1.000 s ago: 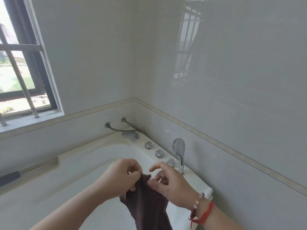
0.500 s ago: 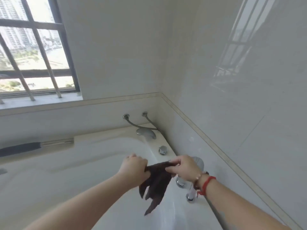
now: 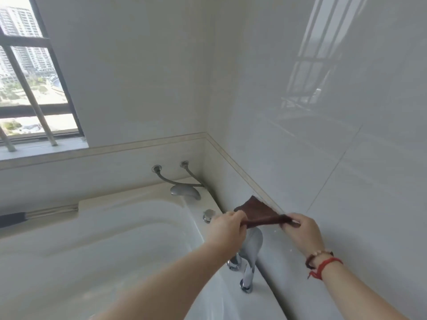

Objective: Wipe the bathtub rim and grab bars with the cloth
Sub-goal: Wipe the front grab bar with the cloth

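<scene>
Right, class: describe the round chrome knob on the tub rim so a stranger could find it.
Start at the bathtub rim along the right wall. Just before the left hand sits the round chrome knob. Unlike the spout beyond it, it is short and capped.

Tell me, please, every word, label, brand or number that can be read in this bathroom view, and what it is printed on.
None can be read.
The cloth, stretched between the left hand and the right hand, is plain dark fabric.
The chrome fittings on the bathtub rim, such as the spout and knob, show no legible marking.
The wall tiles carry only reflections.
</scene>
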Tool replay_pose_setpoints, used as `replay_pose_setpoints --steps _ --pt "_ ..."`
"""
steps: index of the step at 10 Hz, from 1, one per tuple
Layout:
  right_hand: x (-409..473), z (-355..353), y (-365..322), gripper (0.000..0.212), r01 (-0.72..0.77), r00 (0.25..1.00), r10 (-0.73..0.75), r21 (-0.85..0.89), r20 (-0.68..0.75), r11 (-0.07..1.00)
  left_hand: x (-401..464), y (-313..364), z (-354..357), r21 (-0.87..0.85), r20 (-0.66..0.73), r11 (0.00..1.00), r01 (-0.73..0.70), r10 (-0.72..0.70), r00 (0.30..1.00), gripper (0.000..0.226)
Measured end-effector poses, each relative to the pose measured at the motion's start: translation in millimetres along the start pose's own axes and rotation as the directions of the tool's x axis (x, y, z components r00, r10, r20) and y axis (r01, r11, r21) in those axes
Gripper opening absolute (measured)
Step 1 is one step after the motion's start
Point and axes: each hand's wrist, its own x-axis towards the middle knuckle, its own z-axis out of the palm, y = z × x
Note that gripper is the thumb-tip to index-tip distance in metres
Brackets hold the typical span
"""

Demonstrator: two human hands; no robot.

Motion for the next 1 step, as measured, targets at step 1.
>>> replay_pose_setpoints --steps 1 --pt "-24.5 8.9 54.6 0.030 -0.161 0.978 0.165 -0.039 0.131 0.986 -21.3 6.3 29.5 0.002 0.226 0.997 -0.076 0.073 0.971 0.032"
